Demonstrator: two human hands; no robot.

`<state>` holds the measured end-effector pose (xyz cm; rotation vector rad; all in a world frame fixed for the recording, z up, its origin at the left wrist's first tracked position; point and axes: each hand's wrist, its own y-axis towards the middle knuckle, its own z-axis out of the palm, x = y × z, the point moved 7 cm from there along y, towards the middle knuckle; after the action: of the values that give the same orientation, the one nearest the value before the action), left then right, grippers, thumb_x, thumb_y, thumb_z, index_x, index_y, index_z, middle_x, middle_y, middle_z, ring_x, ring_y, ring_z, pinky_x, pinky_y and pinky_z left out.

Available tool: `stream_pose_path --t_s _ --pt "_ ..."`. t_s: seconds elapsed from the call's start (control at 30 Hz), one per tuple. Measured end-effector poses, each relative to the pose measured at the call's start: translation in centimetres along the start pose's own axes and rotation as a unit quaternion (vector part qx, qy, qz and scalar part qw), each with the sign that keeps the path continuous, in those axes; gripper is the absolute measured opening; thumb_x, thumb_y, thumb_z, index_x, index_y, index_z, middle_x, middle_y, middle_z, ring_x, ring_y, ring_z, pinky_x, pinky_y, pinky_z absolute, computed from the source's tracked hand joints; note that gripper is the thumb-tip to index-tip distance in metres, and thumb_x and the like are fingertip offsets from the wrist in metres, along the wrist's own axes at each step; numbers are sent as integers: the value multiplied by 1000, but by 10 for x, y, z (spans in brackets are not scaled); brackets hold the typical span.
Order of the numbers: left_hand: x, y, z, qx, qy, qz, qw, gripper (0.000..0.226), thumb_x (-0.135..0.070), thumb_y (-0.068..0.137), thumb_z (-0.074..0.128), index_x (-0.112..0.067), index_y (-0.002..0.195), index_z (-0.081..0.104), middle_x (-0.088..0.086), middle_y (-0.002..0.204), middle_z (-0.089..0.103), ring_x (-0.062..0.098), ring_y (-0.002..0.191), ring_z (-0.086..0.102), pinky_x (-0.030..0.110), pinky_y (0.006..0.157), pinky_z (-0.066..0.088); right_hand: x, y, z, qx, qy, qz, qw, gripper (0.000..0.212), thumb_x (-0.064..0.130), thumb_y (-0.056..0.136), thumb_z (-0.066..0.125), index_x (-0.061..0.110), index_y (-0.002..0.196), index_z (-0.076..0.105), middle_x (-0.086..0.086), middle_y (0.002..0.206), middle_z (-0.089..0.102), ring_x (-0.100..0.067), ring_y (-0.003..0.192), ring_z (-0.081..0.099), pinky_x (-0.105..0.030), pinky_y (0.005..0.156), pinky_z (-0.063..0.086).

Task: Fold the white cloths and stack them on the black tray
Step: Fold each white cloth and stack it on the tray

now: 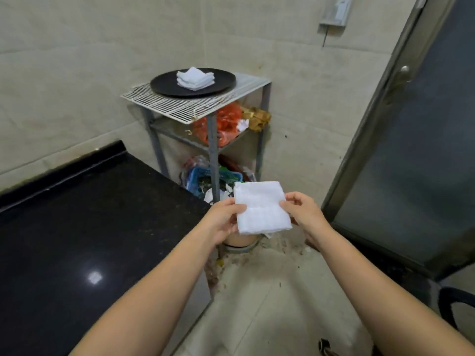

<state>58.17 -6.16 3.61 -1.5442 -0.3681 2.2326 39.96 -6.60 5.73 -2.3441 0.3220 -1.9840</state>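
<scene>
Head view. Both hands are raised in front of the body at about 6 o'clock of frame centre, holding one folded white cloth (262, 206) in the air between them. Left hand (223, 220) pinches the cloth's left edge, thumb on top, fingers curled beneath. Right hand (303, 211) pinches the right edge, thumb and forefinger closed on the fabric, remaining fingers loosely curled behind. The cloth is a flat square, tilted slightly, its far edge toward 12 o'clock.

Black tray (167, 86) lies at 11 o'clock, well apart from the hands, flat on the white wire shelf (164, 104) that tops a grey metal rack (213, 155). A stack of folded white cloths (195, 77) sits on the tray, right of its centre; edges not perfectly aligned, exact count cannot be told.

Rack's middle level holds an orange plastic bag (226, 124) and a brown crumpled item (259, 118) at its 3 o'clock side. Lowest level holds a blue basket (198, 176) among mixed clutter, partly hidden by the held cloth.

Black stone desk (77, 227) fills the 9 o'clock region, glossy, with one light reflection. A dark glass door (411, 163) in a metal frame stands at 3 o'clock. Beige tiled wall (77, 47) behind the rack; a small wall fixture (334, 16) at 1 o'clock. Pale floor (270, 291) below the forearms, with debris near the rack's foot
</scene>
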Motion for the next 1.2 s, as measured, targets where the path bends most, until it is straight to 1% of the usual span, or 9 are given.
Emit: stream_pose_path --t_s 0.17,0.3,0.47,0.63,0.77,0.87,1.0,1.1,1.2 --pt "-93 90 -13 -25 16 75 997 18 -2 93 50 -7 108 59 13 115 65 28 103 63 41 89 51 62 124 33 26 21 -62 998 20 -1 90 56 14 77 58 -2 73 59 -5 57 59 -17 54 47" --pt "-189 152 -15 -25 -3 130 991 20 -1 93 50 -7 110 60 8 102 70 20 87 68 35 72 58 131 218 59 55 1 -111 992 15 3 89 59 15 80 62 -3 80 63 -17 75 58 -26 66 46" --pt "-288 209 -25 -79 -9 185 980 11 -2 93 50 -7 96 60 5 86 70 10 63 69 23 53 56 209 321 89 81 -17 -151 985 8 8 90 60 15 86 62 1 81 63 -14 75 58 -24 66 47" --pt "-354 266 -62 -179 15 220 959 10 -7 93 54 -7 99 61 8 98 67 20 84 65 33 68 56 267 420 144 158 -74 -204 963 10 11 87 63 15 97 65 -5 92 66 -21 85 62 -36 81 50" --pt "-403 316 -95 -282 13 246 927 12 -6 93 53 -8 103 58 11 100 65 22 86 63 34 69 55 306 498 201 226 -85 -223 945 17 4 87 62 9 104 62 -2 86 61 -15 80 57 -27 74 46" --pt "-430 351 -114 -330 9 239 913 10 -2 92 53 -11 90 55 8 87 62 19 73 59 31 61 51 321 553 239 275 -104 -211 932 13 2 87 62 12 94 61 1 79 60 -11 71 55 -26 73 43" --pt "-441 380 -135 -390 28 208 897 13 0 90 55 -10 83 51 8 79 58 18 68 57 30 57 49 315 599 276 339 -143 -175 913 12 3 87 60 13 83 59 -2 75 58 -12 64 52 -24 53 40" --pt "-431 391 -146 -422 54 176 888 10 -1 88 58 -9 84 53 10 82 59 20 71 59 31 59 51 301 610 289 374 -166 -167 897 9 2 87 59 11 89 59 -2 70 56 -12 61 51 -22 50 39" --pt "-419 393 -153 -443 64 164 879 7 -2 87 60 -8 90 56 12 88 62 21 75 62 30 56 52 289 613 293 398 -200 -182 877 15 2 85 59 13 76 59 -3 65 55 -13 56 49 -23 48 36"
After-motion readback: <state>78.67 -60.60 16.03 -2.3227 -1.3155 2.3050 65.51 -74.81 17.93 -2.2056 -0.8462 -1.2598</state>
